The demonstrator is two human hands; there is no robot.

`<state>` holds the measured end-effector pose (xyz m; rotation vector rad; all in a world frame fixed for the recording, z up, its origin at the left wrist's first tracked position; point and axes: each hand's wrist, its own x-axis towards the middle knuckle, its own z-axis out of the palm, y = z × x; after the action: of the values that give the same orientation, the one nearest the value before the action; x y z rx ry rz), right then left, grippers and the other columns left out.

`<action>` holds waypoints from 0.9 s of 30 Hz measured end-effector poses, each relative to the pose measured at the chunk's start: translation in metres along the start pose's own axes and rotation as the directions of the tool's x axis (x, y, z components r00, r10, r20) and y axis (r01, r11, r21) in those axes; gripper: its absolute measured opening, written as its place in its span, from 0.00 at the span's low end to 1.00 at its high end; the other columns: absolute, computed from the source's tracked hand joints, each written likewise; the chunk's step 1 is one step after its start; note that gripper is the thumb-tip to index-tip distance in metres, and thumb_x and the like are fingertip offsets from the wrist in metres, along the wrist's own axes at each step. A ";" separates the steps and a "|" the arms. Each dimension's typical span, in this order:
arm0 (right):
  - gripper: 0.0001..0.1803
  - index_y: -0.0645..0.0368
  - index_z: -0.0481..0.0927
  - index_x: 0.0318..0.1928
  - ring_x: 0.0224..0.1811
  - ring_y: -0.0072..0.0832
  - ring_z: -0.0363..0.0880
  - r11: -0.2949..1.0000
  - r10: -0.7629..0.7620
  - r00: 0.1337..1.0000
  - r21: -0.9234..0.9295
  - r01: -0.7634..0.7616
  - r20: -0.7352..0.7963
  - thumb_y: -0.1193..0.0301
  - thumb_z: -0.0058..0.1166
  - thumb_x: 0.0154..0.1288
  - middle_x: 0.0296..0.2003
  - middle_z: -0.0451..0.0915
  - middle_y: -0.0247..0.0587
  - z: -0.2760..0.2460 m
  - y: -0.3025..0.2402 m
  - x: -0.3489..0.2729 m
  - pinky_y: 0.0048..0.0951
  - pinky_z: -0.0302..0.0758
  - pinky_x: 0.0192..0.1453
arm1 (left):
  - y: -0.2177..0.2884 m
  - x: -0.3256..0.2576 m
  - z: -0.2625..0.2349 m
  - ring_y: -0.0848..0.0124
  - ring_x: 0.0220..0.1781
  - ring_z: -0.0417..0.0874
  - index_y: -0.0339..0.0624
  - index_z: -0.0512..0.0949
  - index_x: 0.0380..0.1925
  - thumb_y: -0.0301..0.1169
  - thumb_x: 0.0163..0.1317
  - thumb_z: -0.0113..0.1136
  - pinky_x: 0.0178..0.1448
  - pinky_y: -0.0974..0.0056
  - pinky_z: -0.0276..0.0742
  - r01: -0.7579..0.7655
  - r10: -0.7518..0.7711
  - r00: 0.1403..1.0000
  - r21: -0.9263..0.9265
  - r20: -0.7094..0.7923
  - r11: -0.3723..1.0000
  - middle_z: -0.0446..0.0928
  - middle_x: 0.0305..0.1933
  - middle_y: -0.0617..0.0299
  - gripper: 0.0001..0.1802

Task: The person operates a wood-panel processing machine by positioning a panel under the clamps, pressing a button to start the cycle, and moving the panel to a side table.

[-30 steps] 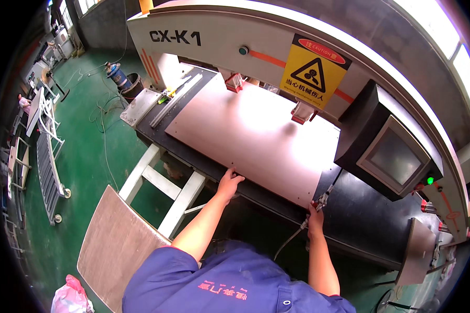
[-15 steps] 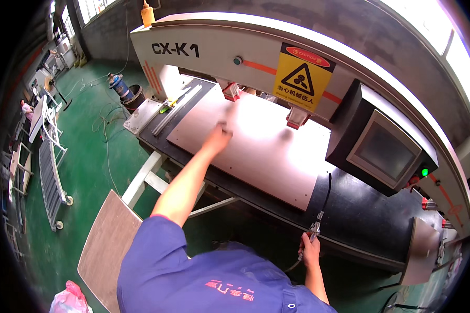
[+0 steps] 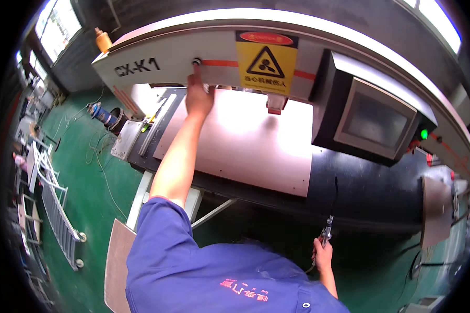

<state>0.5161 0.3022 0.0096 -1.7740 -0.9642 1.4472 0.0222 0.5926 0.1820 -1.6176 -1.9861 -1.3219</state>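
Observation:
My left hand [image 3: 199, 98] is raised to the pale machine beam [image 3: 167, 65]. Its outstretched index finger touches a round button [image 3: 197, 61] at the left end of the orange stripe. That hand holds nothing, and its thumb stands apart. Beneath the beam, a flat pinkish-brown panel [image 3: 245, 156] with small holes near its edges lies on the black machine table [image 3: 365, 193]. In front of the table's edge, my right hand [image 3: 322, 253] is closed around a metal air blow gun [image 3: 327, 229] with a long thin dark nozzle pointing up over the table.
On the beam hang a yellow warning sign [image 3: 267, 61] and a boxed screen [image 3: 376, 119] with a green light [image 3: 424, 134]. A red-tipped clamp [image 3: 275, 103] reaches down over the panel. Boards lean at left [image 3: 117, 266] and right [image 3: 436, 211]. A white-framed rack [image 3: 60, 224] stands on the green floor.
My left hand has risen from over the panel to the button on the beam. My right hand still holds the blow gun. The view has shifted.

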 end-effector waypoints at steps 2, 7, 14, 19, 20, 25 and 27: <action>0.10 0.58 0.72 0.35 0.12 0.15 0.65 0.999 0.009 1.000 -0.037 -0.009 -0.002 0.65 0.53 0.66 0.17 0.69 0.28 0.002 0.003 -0.002 0.19 0.63 0.15 | 0.003 -0.001 -0.007 0.50 0.50 0.76 0.43 0.51 0.70 0.27 0.54 0.59 0.50 0.53 0.76 0.056 -0.055 0.998 -0.034 0.037 0.998 0.69 0.53 0.47 0.43; 0.10 0.59 0.73 0.36 0.14 0.15 0.66 0.996 0.003 1.000 -0.094 -0.003 0.001 0.65 0.54 0.65 0.17 0.69 0.28 0.008 0.005 -0.001 0.20 0.64 0.17 | 0.004 -0.001 -0.014 0.55 0.50 0.79 0.50 0.50 0.71 0.27 0.54 0.60 0.48 0.55 0.77 0.143 -0.141 0.981 -0.012 0.134 0.990 0.71 0.51 0.49 0.44; 0.11 0.59 0.75 0.35 0.16 0.14 0.66 0.988 -0.010 0.993 -0.151 0.027 0.114 0.65 0.56 0.64 0.18 0.69 0.26 0.034 -0.013 0.008 0.20 0.62 0.19 | -0.016 -0.039 0.017 0.50 0.58 0.74 0.47 0.53 0.67 0.35 0.57 0.62 0.59 0.52 0.72 0.102 -0.090 0.989 -0.099 0.121 0.990 0.68 0.58 0.44 0.41; 0.11 0.61 0.76 0.37 0.18 0.14 0.67 0.981 -0.057 0.988 -0.175 0.083 0.144 0.65 0.56 0.64 0.21 0.72 0.29 0.042 -0.007 0.016 0.20 0.64 0.21 | -0.027 -0.151 0.053 0.49 0.69 0.59 0.46 0.55 0.66 0.50 0.56 0.61 0.64 0.50 0.67 -0.019 -0.204 0.566 0.261 0.798 0.965 0.55 0.69 0.48 0.42; 0.11 0.61 0.76 0.37 0.18 0.15 0.67 0.982 -0.046 0.987 -0.177 0.073 0.154 0.65 0.56 0.64 0.22 0.73 0.29 0.043 -0.015 0.013 0.20 0.64 0.22 | -0.029 -0.169 0.059 0.49 0.71 0.56 0.47 0.55 0.67 0.54 0.55 0.61 0.66 0.50 0.66 -0.031 -0.251 0.482 0.302 0.840 0.953 0.52 0.70 0.49 0.45; 0.11 0.60 0.74 0.42 0.17 0.16 0.68 0.998 -0.013 0.970 -0.057 0.028 0.244 0.65 0.53 0.67 0.27 0.77 0.32 0.042 -0.024 0.006 0.19 0.64 0.20 | -0.004 -0.215 0.059 0.42 0.73 0.48 0.40 0.49 0.69 0.65 0.48 0.61 0.72 0.45 0.50 -0.168 -0.310 0.374 0.392 0.874 0.905 0.46 0.73 0.42 0.59; 0.12 0.60 0.73 0.43 0.17 0.15 0.68 0.999 0.030 0.958 -0.037 -0.021 0.286 0.65 0.53 0.67 0.28 0.77 0.32 0.044 -0.034 0.001 0.18 0.62 0.19 | -0.006 -0.223 0.062 0.42 0.74 0.46 0.39 0.49 0.70 0.67 0.46 0.61 0.73 0.43 0.47 -0.174 -0.303 0.410 0.400 0.860 0.900 0.44 0.74 0.41 0.61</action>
<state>0.4687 0.3222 0.0297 -1.6323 -1.1194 1.7486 0.1149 0.4965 -0.0073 -2.2519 -2.6192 0.2740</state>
